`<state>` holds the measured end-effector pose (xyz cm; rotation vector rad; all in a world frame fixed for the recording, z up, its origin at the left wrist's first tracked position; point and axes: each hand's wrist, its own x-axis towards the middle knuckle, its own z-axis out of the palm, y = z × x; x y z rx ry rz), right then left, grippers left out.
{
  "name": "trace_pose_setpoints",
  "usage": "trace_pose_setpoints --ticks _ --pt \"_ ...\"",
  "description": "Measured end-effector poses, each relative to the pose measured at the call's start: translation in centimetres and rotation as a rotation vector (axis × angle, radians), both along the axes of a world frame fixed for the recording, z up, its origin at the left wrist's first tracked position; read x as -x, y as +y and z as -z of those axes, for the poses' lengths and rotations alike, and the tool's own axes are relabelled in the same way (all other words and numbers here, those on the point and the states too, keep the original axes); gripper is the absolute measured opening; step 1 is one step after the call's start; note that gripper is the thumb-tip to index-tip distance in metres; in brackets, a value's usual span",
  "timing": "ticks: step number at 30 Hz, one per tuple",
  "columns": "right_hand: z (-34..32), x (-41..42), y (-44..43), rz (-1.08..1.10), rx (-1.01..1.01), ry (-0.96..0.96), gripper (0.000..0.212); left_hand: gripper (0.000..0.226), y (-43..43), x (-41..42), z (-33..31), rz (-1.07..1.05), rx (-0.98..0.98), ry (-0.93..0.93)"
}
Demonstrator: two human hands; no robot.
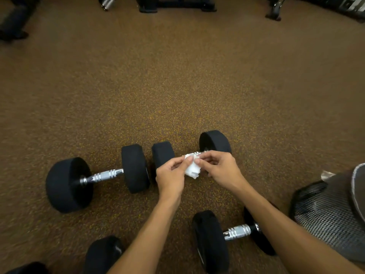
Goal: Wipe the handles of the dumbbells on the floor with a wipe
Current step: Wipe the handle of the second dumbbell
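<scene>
Hidden / cut off: the handle (pixel 194 154) of the middle dumbbell (pixel 163 155) is almost wholly covered by fingers and wipe. Only a short ribbed chrome stretch shows, next to its right head. A dumbbell at lower left (pixel 102 254) is cut by the frame edge and crossed by the left forearm, so its handle is out of sight. The near dumbbell (pixel 210 240) has its right head partly behind the right forearm. The dark equipment (pixel 177 4) along the far edge is blurred and cropped, and I cannot identify it. The mesh basket (pixel 325 220) at right runs off the edge, and its contents are unclear.

Markings: the heads are black and shadowed, and any lettering cannot be read.

Hands: the left hand (pixel 171 175) and right hand (pixel 219 167) each pinch the crumpled white wipe (pixel 192 171) between thumb and fingertips, one on either side. The wipe sits at the middle dumbbell's handle, between its two heads, and hangs over the near side.

The left dumbbell (pixel 102 176) lies on the speckled floor (pixel 177 86) with its handle bare. Its right head is just beside the middle dumbbell's left head.
</scene>
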<state>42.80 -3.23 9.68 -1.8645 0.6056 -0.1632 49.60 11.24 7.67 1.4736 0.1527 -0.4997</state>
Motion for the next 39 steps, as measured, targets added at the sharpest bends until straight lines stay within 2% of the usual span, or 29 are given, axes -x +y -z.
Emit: trace_pose_setpoints --ticks 6,13,18,24,28,33,35,39 --pt "3.2 0.6 -0.3 -0.018 -0.069 0.005 0.005 0.003 0.6 1.3 1.7 0.021 -0.022 0.002" --pt "5.0 0.2 -1.1 -0.005 -0.082 -0.012 0.002 0.012 1.4 3.1 2.7 -0.035 -0.189 -0.139" --pt "5.9 -0.9 -2.3 -0.029 0.003 -0.063 0.010 0.012 0.9 2.4 3.3 -0.105 -0.360 -0.394" --pt "7.4 -3.6 -3.1 -0.110 0.064 -0.105 0.021 0.016 0.0 0.0 4.1 -0.078 -0.687 -0.681" --pt "9.1 -6.1 -3.6 -0.160 0.134 -0.141 0.021 0.023 -0.9 -2.9 6.0 -0.023 -0.795 -0.841" --pt "11.0 -8.1 -3.5 -0.167 0.196 -0.107 0.018 0.030 -1.5 -5.8 8.2 0.063 -0.764 -0.807" --pt "12.3 -9.0 -3.1 -0.181 0.228 -0.093 0.018 0.031 -1.3 -6.8 9.5 0.071 -0.759 -0.852" --pt "14.9 -9.9 -2.2 -0.237 0.450 -0.103 0.020 0.036 -1.0 -7.4 11.3 -0.018 -0.695 -0.939"
